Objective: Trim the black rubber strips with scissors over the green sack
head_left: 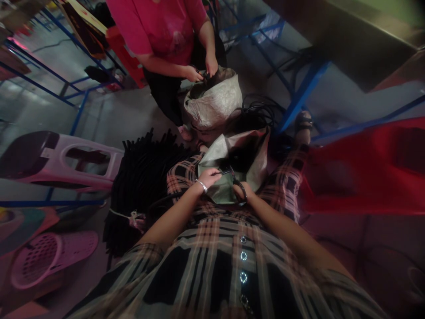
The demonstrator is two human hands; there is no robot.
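Observation:
Between my knees stands an open pale woven sack [215, 155], with dark contents that I cannot make out. Over its near rim, my left hand [210, 177] pinches a thin black strip [225, 172], perhaps a cord or tube. My right hand [241, 190] is closed round the dark handles of a pair of scissors [238, 180]. The scissor blades meet the strip's free end. A thick bundle of black cords or tubes [142, 173] lies against my left leg, tied with a pale string [131, 215].
Across from me a person in a pink shirt [166, 31] works with both hands over another pale sack [219, 99]. A pink stool [73, 161] and a pink basket [53, 254] are at left, a red chair [361, 173] at right. Blue table legs [302, 97] stand nearby.

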